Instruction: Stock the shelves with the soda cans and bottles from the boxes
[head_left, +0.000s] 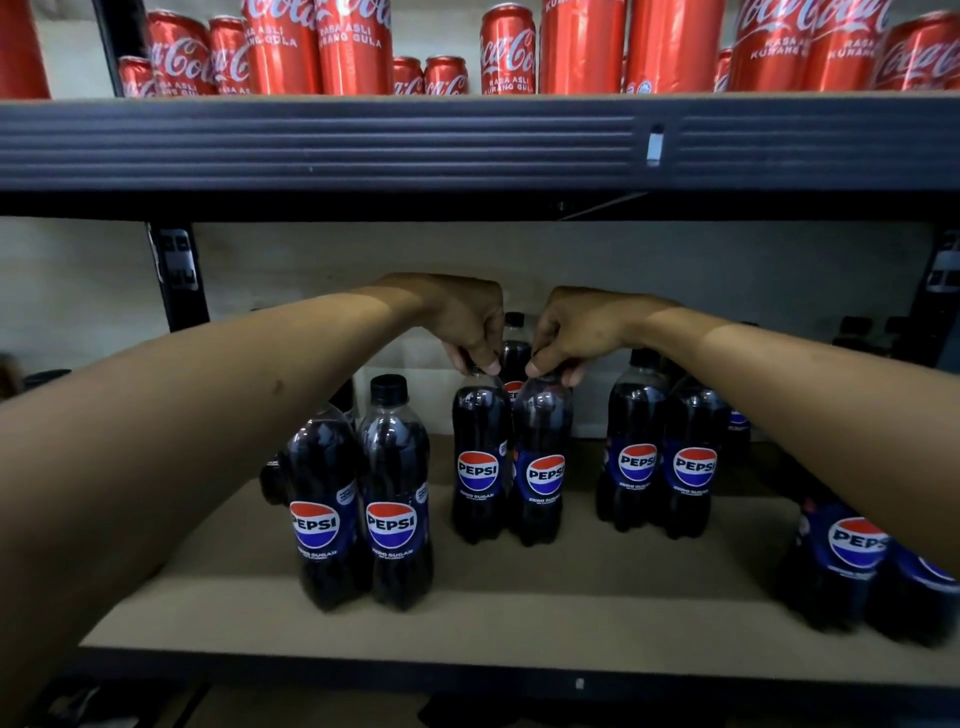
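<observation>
Two dark Pepsi Zero Sugar bottles stand side by side in the middle of the lower shelf board (519, 587). My left hand (462, 322) grips the cap of the left bottle (480, 462) from above. My right hand (569, 332) grips the cap of the right bottle (540, 467) the same way. Both caps are hidden under my fingers. Both bottles stand upright on the board, touching each other. Another Pepsi bottle (514, 348) stands just behind them.
Pairs of Pepsi bottles stand at the left front (395, 499), the right (660, 457) and the far right front (852, 561). The dark upper shelf beam (467, 145) runs overhead, carrying several red Coca-Cola cans (506, 49). Black uprights (176, 275) frame the sides.
</observation>
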